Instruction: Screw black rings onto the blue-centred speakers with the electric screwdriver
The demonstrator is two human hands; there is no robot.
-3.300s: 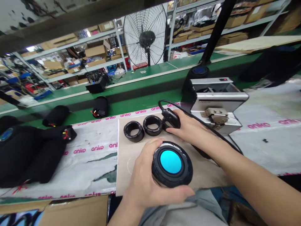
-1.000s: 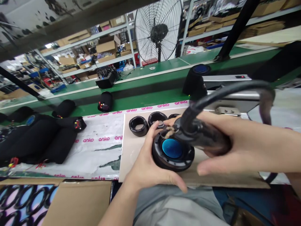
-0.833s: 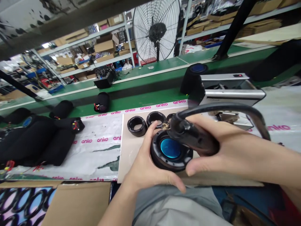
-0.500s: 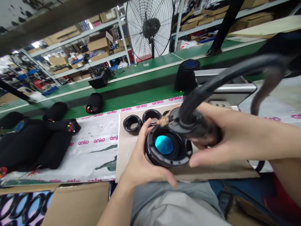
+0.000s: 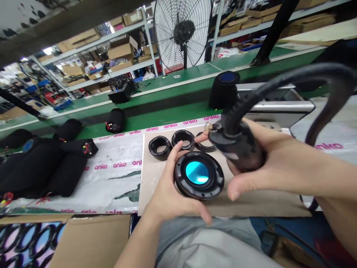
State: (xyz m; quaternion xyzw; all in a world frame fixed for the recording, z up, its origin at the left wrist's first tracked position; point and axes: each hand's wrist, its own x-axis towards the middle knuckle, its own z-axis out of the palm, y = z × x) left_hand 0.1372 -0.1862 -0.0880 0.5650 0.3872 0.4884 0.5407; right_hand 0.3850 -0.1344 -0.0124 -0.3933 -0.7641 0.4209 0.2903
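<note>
A factory assembly line: green conveyor belt point(image 5: 167, 115), stocked shelving point(image 5: 111, 63), industrial fan point(image 5: 182, 31).

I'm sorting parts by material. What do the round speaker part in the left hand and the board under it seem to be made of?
Speaker part: rim looks like black moulded plastic or rubber, dull sheen; centre a glossy blue cap, mirror-like. Board: probably cardboard or fibreboard, matte tan, flat with cut edges.

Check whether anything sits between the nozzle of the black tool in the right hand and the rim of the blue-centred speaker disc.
Nothing visible does. The black tool in the right hand hangs just above the speaker disc, which the left hand grips from its left side. The loose black rings lie behind, apart.
</note>
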